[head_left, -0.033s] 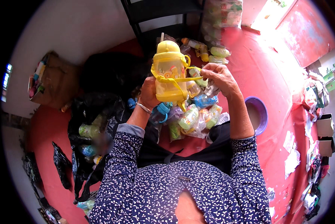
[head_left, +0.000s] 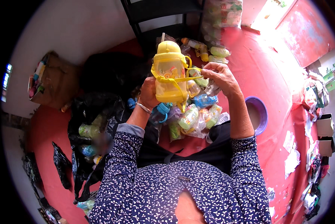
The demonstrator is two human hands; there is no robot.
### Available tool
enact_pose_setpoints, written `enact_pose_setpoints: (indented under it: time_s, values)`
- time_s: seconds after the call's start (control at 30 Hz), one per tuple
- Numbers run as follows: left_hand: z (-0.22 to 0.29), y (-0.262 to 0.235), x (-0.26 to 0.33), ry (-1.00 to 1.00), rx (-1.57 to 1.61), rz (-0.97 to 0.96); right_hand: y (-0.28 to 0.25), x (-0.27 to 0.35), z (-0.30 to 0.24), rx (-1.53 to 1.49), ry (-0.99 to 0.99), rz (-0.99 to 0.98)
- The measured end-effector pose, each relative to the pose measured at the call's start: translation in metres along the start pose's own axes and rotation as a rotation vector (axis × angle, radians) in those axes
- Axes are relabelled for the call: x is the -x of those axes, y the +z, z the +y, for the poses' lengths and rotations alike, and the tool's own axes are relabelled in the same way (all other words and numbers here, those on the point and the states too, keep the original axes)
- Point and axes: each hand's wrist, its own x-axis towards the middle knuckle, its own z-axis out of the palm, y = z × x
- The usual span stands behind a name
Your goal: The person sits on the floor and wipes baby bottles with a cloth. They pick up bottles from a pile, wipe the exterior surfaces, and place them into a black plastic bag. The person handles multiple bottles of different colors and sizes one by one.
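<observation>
A yellow children's straw bottle (head_left: 169, 74) with a clear printed body, domed lid, side handles and a yellow strap is held up in front of me. My left hand (head_left: 149, 93) grips its left side; some of the fingers are hidden behind it. To the right, my right hand (head_left: 220, 76) pinches the yellow strap (head_left: 180, 79) and draws it out sideways from the bottle. Below the hands lies a pile of bottles, several in clear plastic wrap: a blue-lidded bottle (head_left: 162, 112), a green printed bottle (head_left: 189, 117) and a blue wrapped one (head_left: 205, 100).
An open black plastic bag (head_left: 94, 108) with more bottles lies at left, near a cardboard box (head_left: 57, 80). A purple basin (head_left: 264, 115) stands on the red floor at right. Beyond the pile are a black rack (head_left: 160, 10) and a large clear bag (head_left: 223, 16).
</observation>
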Motion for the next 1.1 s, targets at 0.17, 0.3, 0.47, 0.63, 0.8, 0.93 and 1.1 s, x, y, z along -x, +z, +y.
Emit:
enact_pose_setpoints:
  time_s: [0.17,0.3,0.47,0.63,0.8,0.93,1.1]
  values:
    - [-0.001,-0.003,0.005,-0.088,0.005,-0.017,0.007,0.004,-0.004,-0.094,0.089,-0.169]
    - [0.002,0.015,0.000,0.023,-0.280,0.020,0.001,0.003,-0.006,0.237,0.134,-0.318]
    - [0.000,0.019,-0.008,0.098,-0.500,0.025,-0.027,-0.011,-0.011,-0.305,-0.147,0.322]
    - [-0.016,0.016,-0.009,0.047,-0.567,0.116,0.043,-0.017,-0.020,0.245,-0.688,0.388]
    - [0.002,-0.005,-0.005,0.102,-0.288,0.123,0.082,-0.001,0.008,0.389,-0.500,0.104]
    - [0.010,0.007,0.000,0.139,-0.141,0.158,0.020,-0.006,0.012,-0.115,-0.022,-0.005]
    - [0.004,0.017,0.004,0.008,-0.268,0.111,0.001,-0.021,-0.004,-0.670,-0.297,0.511]
